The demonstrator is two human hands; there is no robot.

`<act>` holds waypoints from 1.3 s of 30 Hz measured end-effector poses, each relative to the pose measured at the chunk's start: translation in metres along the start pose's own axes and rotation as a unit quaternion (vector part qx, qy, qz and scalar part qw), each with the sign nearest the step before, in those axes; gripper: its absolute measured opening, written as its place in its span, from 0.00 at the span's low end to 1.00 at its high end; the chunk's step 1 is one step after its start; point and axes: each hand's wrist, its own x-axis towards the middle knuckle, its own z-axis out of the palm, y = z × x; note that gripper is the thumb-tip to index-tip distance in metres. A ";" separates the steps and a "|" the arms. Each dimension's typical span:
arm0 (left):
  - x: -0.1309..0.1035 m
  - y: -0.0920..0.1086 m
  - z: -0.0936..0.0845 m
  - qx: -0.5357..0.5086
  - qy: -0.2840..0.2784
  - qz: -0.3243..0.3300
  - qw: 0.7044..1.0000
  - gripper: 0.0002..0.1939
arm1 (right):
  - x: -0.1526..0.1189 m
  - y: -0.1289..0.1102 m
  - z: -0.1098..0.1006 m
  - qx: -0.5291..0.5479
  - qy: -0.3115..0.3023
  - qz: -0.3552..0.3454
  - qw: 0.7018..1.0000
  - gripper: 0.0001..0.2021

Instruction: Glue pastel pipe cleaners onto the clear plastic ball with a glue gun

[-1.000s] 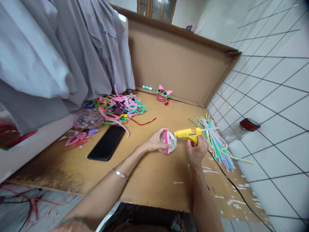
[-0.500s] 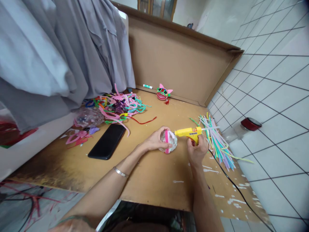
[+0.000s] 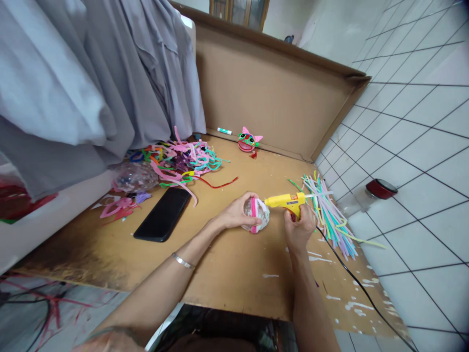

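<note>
My left hand [image 3: 240,213] is closed around a small round clear piece [image 3: 262,215], which has a pink band and a white band along it. Its exact kind I cannot make out. My right hand [image 3: 300,226] grips a yellow hot glue gun [image 3: 284,201] by the handle, with a clear glue stick [image 3: 317,194] poking out of its back end. The gun's nozzle points left and is at the upper right edge of the round piece; whether it touches, I cannot tell. A black cord trails from the gun toward the lower right.
Pastel pipe cleaners [image 3: 333,220] lie right of the gun. Left are a black phone [image 3: 162,215], a heap of pipe cleaners [image 3: 186,159] and clear plastic [image 3: 135,177]. A cat-like decorated face [image 3: 246,142] and a glue tube [image 3: 224,131] sit by the cardboard wall [image 3: 264,83].
Hardly anything differs. The glue gun has shifted very slightly left; both hands keep their holds.
</note>
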 end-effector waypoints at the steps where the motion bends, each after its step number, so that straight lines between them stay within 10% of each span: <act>1: 0.000 0.000 0.000 -0.001 -0.001 -0.001 1.000 0.33 | 0.000 0.000 0.000 -0.004 -0.001 0.001 1.000 0.06; 39: 0.000 0.002 0.001 -0.007 0.001 -0.005 1.000 0.34 | 0.001 -0.001 -0.002 -0.029 0.001 0.020 0.999 0.08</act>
